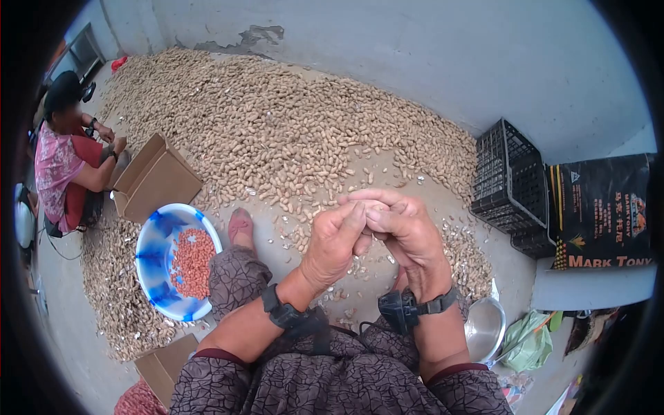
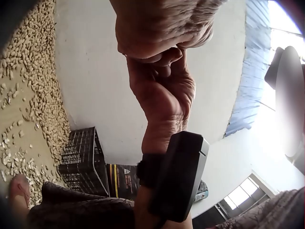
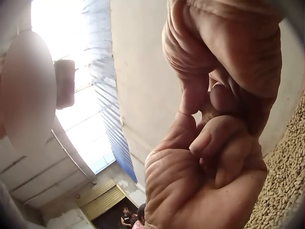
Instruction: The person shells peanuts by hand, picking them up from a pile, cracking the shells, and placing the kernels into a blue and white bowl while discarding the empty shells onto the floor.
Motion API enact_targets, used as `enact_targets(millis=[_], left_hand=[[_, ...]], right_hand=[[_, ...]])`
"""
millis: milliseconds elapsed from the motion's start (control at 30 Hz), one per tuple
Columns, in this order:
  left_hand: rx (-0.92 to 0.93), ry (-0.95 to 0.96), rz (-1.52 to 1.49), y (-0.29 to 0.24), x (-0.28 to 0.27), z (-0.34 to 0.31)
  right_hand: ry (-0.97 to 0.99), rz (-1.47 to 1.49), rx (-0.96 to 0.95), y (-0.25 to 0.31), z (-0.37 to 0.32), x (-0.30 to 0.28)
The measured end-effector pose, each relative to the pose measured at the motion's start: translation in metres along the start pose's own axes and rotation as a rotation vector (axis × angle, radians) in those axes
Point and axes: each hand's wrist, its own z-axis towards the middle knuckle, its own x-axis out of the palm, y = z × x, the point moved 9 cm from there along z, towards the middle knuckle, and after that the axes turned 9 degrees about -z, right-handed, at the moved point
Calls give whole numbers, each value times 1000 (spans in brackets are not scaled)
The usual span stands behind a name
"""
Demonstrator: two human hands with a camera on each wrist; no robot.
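My left hand (image 1: 333,238) and right hand (image 1: 408,232) meet in front of me, thumb tips together and fingers curled inward. Between their fingertips is a peanut (image 3: 208,110), pinched by both hands and mostly hidden by the fingers. In the left wrist view the right hand (image 2: 164,98) faces the left hand (image 2: 164,26), fingers bunched against it. Beyond the hands spreads a large heap of unshelled peanuts (image 1: 277,124). To the left, a blue and white basin (image 1: 153,259) holds shelled reddish peanut kernels (image 1: 194,263).
A person (image 1: 69,155) crouches at far left beside a cardboard box (image 1: 162,176). Black plastic crates (image 1: 508,183) and a black printed sack (image 1: 602,214) stand along the right wall. A metal bowl (image 1: 484,328) and green bag (image 1: 529,342) lie at lower right. Shells litter the floor.
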Motion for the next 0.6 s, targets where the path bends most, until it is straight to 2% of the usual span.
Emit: enact_targets(millis=[100, 267, 367, 467, 600], left_hand=[[24, 12, -41, -4, -1, 3], [-138, 53, -273, 1, 3, 5], [-151, 18, -236, 0, 5, 6], [-189, -1, -242, 5, 3, 4], [-121, 29, -275, 0, 4, 2]], right_hand=[[4, 0, -27, 3, 2, 0], [-79, 61, -65, 5, 3, 1], [-71, 33, -22, -7, 4, -6], [34, 87, 54, -11, 4, 3], [-25, 66, 44, -13, 6, -3]])
